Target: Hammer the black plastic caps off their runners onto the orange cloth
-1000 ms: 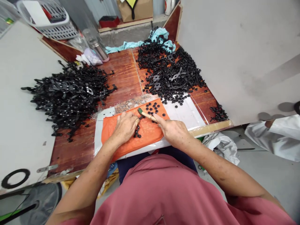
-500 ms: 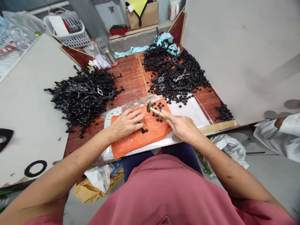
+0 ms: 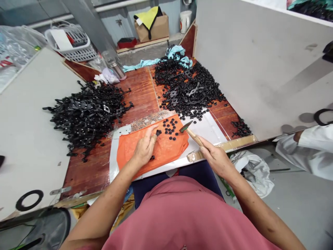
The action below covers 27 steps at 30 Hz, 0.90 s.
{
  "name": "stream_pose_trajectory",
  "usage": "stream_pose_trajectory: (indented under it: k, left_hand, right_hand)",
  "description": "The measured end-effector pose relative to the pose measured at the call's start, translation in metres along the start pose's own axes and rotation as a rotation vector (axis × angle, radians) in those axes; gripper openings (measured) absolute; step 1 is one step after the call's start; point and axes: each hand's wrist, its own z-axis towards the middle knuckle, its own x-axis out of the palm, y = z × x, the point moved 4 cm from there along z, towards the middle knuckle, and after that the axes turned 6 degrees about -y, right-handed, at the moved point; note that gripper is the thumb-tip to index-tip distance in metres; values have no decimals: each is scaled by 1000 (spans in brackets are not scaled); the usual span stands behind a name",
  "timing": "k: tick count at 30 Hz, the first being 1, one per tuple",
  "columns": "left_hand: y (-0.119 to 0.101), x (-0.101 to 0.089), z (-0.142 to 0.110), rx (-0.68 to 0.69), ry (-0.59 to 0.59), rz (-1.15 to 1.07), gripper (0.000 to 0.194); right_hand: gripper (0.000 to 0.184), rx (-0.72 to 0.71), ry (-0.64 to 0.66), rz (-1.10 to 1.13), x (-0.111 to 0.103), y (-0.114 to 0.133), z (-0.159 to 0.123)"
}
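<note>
My right hand (image 3: 218,159) grips the wooden handle of a small hammer (image 3: 194,136). Its greenish, tapered head is raised over the right edge of an orange cloth (image 3: 166,151). On that cloth lies my left hand (image 3: 145,147), thumb and index finger bent around a small black plastic piece (image 3: 158,132), whose one end shows past the fingertips. More black shows below the palm; the rest is hidden by the hand. Several loose round black buttons (image 3: 170,131) are scattered on the cloth between my left hand and the hammer head.
A large heap of black plastic parts (image 3: 88,118) sits on the left of the wooden table (image 3: 140,81). Another heap (image 3: 187,86) lies at back right. Grey panels (image 3: 247,69) flank both sides. A steel flask (image 3: 116,68) and grey basket (image 3: 75,52) stand at back left.
The hammer has moved right and back from beside my left hand, its head turned to the right. My left hand spread off the cloth's middle, then closed around a black piece.
</note>
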Motion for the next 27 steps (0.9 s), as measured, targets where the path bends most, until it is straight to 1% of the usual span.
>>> stream_pose_trajectory:
  k: [2,4,7,9,11,12,14,16,18,20,21,22,24,26,27]
  left_hand:
    - [-5,7,2,6,65,-68,46]
    - [-8,11,2,-17,105,-130,43]
    - [-14,16,-3,-88,105,-191,33]
    - [-20,21,-8,-105,109,-225,27]
    - [-25,29,-13,-89,127,-276,21]
    - [-27,33,-16,-85,143,-306,19]
    - [-28,40,-20,-103,180,-359,21]
    - [-30,42,-25,-122,213,-388,23]
    - [-35,40,-29,-61,229,-353,18]
    - [-41,37,-36,35,242,-266,10]
    - [-42,35,-38,58,241,-224,9]
    - [-40,34,-41,51,225,-194,9]
    - [-30,30,-41,-32,131,-194,10]
    - [-16,26,-36,-136,16,-256,13]
    - [-9,25,-31,-182,-14,-303,14]
  right_hand:
    - [53,18,-12,37,0,-3,-3]
    - [53,25,-20,101,-1,1,-4]
    - [51,21,-13,233,-1,18,-3]
    - [43,28,-1,331,3,33,3]
    - [29,39,19,422,13,49,11]
    - [25,38,29,473,19,56,16]
    - [24,39,69,590,32,67,24]
    - [25,91,147,720,46,73,29]
    - [26,159,187,822,57,75,29]
    - [28,200,148,870,62,74,27]
    - [28,212,114,877,62,73,26]
    - [29,222,88,878,62,71,24]
    - [28,226,62,863,59,66,21]
    - [26,198,34,811,51,59,17]
    - [26,180,17,767,46,54,15]
